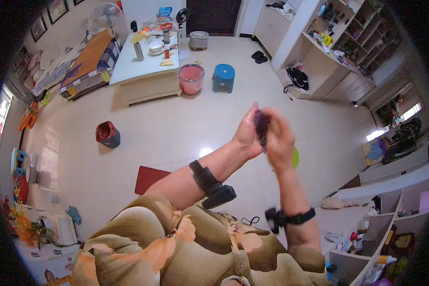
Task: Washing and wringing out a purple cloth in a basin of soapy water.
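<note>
A dark purple clump [261,125], its kind not clear, is held up between my two hands in front of me. My left hand [246,132] cups it from the left, with the thumb side raised. On its right side, my right hand [282,143] presses curled fingers against it, blurred by motion. Part of a bright green round thing [295,157] shows behind my right hand; the rest is hidden.
A red-lined bin [108,135] and a dark red flat board [151,180] are to the left. Farther off are a cluttered table [128,71], a pink bucket [191,81] and a blue stool [223,78]. Open shelves [381,238] stand close on the right.
</note>
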